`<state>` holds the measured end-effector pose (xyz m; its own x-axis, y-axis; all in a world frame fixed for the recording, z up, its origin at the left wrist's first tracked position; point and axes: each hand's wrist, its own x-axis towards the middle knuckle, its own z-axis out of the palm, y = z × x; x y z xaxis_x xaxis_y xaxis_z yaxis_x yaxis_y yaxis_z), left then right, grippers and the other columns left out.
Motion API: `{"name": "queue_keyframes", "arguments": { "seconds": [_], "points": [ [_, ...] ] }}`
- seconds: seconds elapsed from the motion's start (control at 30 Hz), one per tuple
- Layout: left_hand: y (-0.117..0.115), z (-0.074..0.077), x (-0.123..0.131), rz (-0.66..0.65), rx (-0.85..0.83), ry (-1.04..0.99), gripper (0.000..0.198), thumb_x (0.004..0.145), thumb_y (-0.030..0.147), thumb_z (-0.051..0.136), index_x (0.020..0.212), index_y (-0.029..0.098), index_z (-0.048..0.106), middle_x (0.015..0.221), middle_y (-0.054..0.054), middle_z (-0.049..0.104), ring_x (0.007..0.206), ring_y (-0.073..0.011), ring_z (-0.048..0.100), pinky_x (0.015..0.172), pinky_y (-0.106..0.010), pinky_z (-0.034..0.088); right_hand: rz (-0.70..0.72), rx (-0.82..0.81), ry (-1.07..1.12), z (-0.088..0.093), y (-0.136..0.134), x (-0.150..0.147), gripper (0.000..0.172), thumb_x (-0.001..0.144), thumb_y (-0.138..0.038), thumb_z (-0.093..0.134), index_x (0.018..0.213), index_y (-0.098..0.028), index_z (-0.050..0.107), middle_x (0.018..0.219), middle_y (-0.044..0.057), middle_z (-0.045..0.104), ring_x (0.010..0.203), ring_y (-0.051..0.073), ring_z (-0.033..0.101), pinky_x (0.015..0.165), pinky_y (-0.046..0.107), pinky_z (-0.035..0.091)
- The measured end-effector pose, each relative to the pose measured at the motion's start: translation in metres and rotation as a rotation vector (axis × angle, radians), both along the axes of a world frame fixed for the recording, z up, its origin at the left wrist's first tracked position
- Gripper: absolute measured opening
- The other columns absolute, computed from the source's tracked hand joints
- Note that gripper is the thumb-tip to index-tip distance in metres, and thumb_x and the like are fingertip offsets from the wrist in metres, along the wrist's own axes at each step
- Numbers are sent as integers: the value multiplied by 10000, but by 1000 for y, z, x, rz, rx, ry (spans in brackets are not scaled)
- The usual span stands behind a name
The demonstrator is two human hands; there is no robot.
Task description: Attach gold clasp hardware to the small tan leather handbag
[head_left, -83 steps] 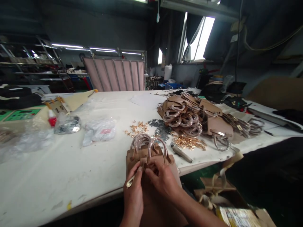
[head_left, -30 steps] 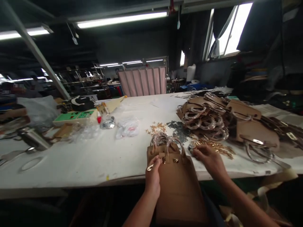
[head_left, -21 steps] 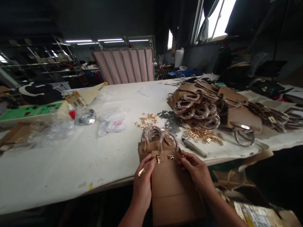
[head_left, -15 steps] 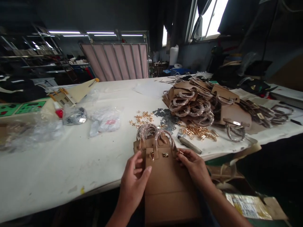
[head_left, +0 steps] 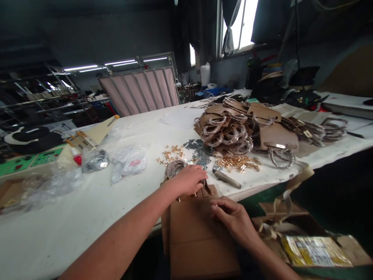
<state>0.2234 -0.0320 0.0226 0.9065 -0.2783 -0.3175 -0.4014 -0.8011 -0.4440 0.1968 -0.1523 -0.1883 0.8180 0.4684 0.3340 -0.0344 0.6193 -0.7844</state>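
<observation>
A tan handbag (head_left: 201,233) stands upright before me at the table edge, with another brown bag panel partly hidden behind it. My left hand (head_left: 188,181) reaches across the bag's top, fingers curled over its plastic-wrapped handle, most of which is hidden under the hand. Gold fittings show just below that hand. At the bag's upper right side, my right hand (head_left: 233,217) is closed with thumb and index finger together; a tiny glint shows there, too small to name. Behind the bag lie gold metal fittings (head_left: 237,162) and flat grey metal pieces (head_left: 198,149).
A heap of brown bag parts with wrapped handles (head_left: 227,124) covers the table's right side. A grey, stick-like tool (head_left: 227,179) lies near the edge. Clear plastic bags (head_left: 129,161) rest on the left. Below the table at right is an open carton with a yellow packet (head_left: 316,249).
My left hand has moved from the bag's left side up and right onto its handle. My right hand has dropped slightly down and left. The camera view has tilted.
</observation>
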Motion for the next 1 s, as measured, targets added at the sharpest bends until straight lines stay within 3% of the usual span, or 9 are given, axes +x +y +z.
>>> {"name": "queue_keyframes", "arguments": {
  "seconds": [0.13,0.27,0.4,0.57,0.7,0.77,0.87,0.93,1.0],
  "points": [
    [0,0,20,11,96,57,249,791,166,682,1009,263,754,1061,-64,743,1116,-280,606,995,-388,420,-33,-65,-125,-3,-4,-9,382,867,-463,711,1163,-226,757,1082,62,695,953,160,667,847,222,565],
    [0,1,30,-40,68,107,189,791,126,686,885,271,762,960,-56,746,1037,-269,603,924,-366,404,-69,-79,-198,-7,4,-7,316,942,-456,640,1124,-236,775,908,41,698,842,122,664,819,203,548],
    [1,2,34,-46,50,196,187,772,149,727,883,292,770,958,-51,723,1038,-268,588,851,-353,401,-121,-23,-287,-11,18,-6,245,948,-434,660,1072,-274,798,931,31,695,890,107,666,825,182,530],
    [-4,5,39,93,13,271,214,690,213,794,889,289,772,937,-40,736,924,-266,625,771,-344,410,-191,-58,-348,-12,28,-8,229,965,-393,640,1095,-283,795,1157,50,675,1099,134,659,956,198,544],
    [-5,0,37,63,46,274,126,764,243,762,877,298,767,929,-35,753,901,-256,653,765,-351,404,-262,-133,-435,-15,31,-12,237,980,-394,609,1091,-300,796,1282,39,643,1196,145,645,1031,204,549],
    [-8,-4,34,14,29,257,26,799,262,746,817,279,747,910,-39,756,890,-252,663,724,-354,400,-329,-167,-476,-22,31,-13,228,974,-413,611,1072,-329,799,1288,18,650,1181,150,663,1029,209,566],
    [-15,-10,33,-28,-10,332,62,788,285,744,745,267,704,848,-32,751,834,-256,667,625,-370,390,-406,-177,-578,-43,38,-5,250,939,-460,631,1115,-376,787,1313,-2,648,1179,198,677,1013,258,600],
    [-24,-15,34,28,-64,401,128,786,258,747,685,272,670,816,-5,745,807,-230,670,624,-375,432,-379,-115,-667,-59,50,6,290,903,-519,621,1116,-408,785,1254,-8,679,1147,237,691,993,311,624],
    [-35,-24,34,112,-109,449,226,783,233,780,613,276,638,781,13,741,788,-188,684,679,-343,495,-376,-98,-592,-73,63,15,307,827,-602,638,1021,-432,805,1160,-3,711,1107,280,699,948,359,649]
  ]
}}
